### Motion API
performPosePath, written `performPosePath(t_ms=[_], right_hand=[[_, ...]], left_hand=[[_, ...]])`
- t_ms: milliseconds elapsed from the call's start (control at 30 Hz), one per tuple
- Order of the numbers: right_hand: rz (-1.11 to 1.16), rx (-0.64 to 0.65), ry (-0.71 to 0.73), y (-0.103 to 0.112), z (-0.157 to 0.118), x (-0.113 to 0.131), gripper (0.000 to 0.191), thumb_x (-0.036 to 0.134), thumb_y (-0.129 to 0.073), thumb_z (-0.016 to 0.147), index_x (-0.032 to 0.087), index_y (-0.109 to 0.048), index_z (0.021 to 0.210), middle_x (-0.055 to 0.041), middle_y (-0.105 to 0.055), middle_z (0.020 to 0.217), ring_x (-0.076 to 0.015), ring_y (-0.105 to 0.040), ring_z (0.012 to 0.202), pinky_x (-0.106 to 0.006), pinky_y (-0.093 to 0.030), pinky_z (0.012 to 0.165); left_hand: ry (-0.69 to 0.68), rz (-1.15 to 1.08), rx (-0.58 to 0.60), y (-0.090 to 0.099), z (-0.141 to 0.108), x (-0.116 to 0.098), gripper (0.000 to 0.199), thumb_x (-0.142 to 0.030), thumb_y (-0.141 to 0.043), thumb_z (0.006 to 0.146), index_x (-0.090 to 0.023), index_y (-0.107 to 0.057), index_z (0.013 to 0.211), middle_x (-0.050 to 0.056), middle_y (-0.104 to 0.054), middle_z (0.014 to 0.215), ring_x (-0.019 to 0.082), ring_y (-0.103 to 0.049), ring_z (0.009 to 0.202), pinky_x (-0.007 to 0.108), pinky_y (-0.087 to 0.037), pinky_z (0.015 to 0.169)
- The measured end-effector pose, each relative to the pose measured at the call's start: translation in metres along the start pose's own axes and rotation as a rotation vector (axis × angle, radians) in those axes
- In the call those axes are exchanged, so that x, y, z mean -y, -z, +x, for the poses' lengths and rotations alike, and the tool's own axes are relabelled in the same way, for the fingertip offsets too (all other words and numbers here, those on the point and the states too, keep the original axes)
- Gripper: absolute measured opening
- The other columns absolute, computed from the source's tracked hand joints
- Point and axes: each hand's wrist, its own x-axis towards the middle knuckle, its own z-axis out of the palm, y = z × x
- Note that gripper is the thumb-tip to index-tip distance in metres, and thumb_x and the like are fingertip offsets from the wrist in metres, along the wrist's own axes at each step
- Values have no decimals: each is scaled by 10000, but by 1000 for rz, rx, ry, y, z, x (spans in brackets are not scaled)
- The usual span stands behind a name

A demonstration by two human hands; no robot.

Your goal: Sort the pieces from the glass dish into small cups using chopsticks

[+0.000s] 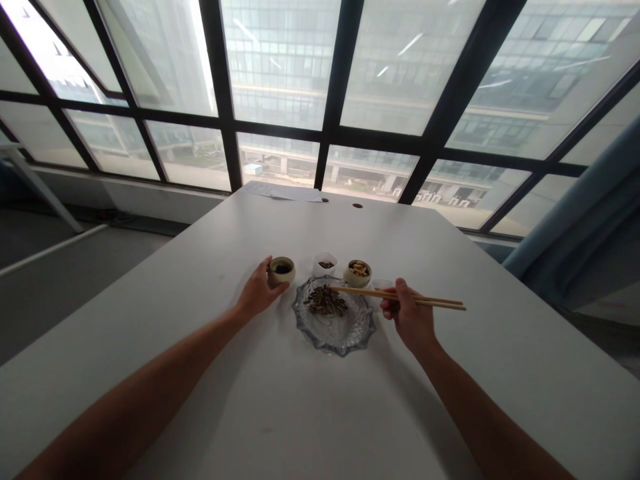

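Observation:
My left hand (261, 288) is closed around the left side of a small pale cup (289, 279) with something dark inside. With my right hand (407, 312) I grip a pair of wooden chopsticks (440, 303); their tips reach left over a pile of dark striped seeds (326, 301). That pile lies toward the back left of a scalloped clear glass plate (357, 333). Just behind the plate stand a white cup (320, 268) holding a few dark pieces and a pale cup (356, 280) with yellowish-brown pieces. Whether the chopstick tips pinch a seed is too small to tell.
Everything stands on a white table (310, 407). Papers (285, 193) lie at its far edge, near a round brown spot (357, 206). Behind a white object (384, 285) partly shows beside my right hand. A blue curtain (575, 220) hangs at the right, before large windows.

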Motion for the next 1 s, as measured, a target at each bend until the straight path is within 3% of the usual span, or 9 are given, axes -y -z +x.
performPosePath(t_ms=[167, 467, 533, 633, 700, 767, 867, 1000], right_hand=[[116, -91, -68, 6, 7, -7, 522, 634, -833, 646, 154, -630, 679, -17, -612, 517, -125, -553, 397, -185, -433, 294], [200, -165, -126, 16, 16, -10, 442, 574, -749, 750, 171, -590, 665, 13, -562, 472, -100, -500, 362, -180, -422, 305], [155, -214, -17, 13, 10, -3, 472, 617, -700, 784, 179, -574, 660, 19, -550, 463, -102, -487, 349, -190, -406, 307], [-119, -207, 353, 12, -5, 14, 485, 640, -590, 878, 185, -627, 712, -13, -608, 517, -137, -549, 392, -243, -456, 372], [-382, -49, 606, 14, -16, 25, 464, 618, -586, 898, 199, -675, 720, -45, -667, 584, -170, -621, 474, -284, -515, 460], [-530, 82, 751, 16, -23, 32, 438, 583, -573, 922, 226, -688, 697, -53, -689, 608, -188, -650, 518, -309, -539, 511], [-601, 104, 776, 19, -27, 34, 450, 570, -519, 955, 247, -686, 691, -50, -690, 602, -195, -655, 524, -323, -547, 528], [-488, -12, 624, 11, -22, 31, 492, 619, -508, 952, 203, -687, 759, -42, -668, 580, -176, -623, 469, -296, -520, 478]], left_hand=[[-23, 15, -21, 0, 0, 0, 788, -444, -732, 750, -144, -431, 1414, 187, -563, 1384, 315, -536, 1299, 464, -441, 1086], [-10, 71, -8, -2, 0, -1, 836, -459, -733, 738, -91, -418, 1419, 227, -515, 1430, 344, -504, 1327, 489, -395, 1126], [-3, 80, -4, -3, 0, 0, 832, -467, -729, 741, -96, -421, 1418, 227, -514, 1432, 351, -506, 1323, 500, -393, 1124], [-10, 78, -6, -3, 1, 1, 808, -472, -726, 744, -120, -433, 1410, 215, -530, 1419, 350, -516, 1312, 507, -403, 1113], [-17, 77, -6, -3, 1, 2, 795, -468, -726, 746, -133, -438, 1407, 208, -536, 1413, 347, -519, 1310, 507, -404, 1111], [-18, 77, -6, -3, 1, 3, 790, -465, -726, 748, -134, -438, 1406, 208, -537, 1413, 347, -516, 1313, 507, -402, 1113], [-22, 82, -12, -4, 1, 4, 790, -466, -731, 745, -137, -441, 1402, 209, -535, 1415, 349, -516, 1312, 513, -404, 1108], [-30, 77, -42, -4, 3, 0, 759, -455, -759, 720, -159, -484, 1362, 196, -563, 1385, 345, -539, 1286, 520, -424, 1085]])
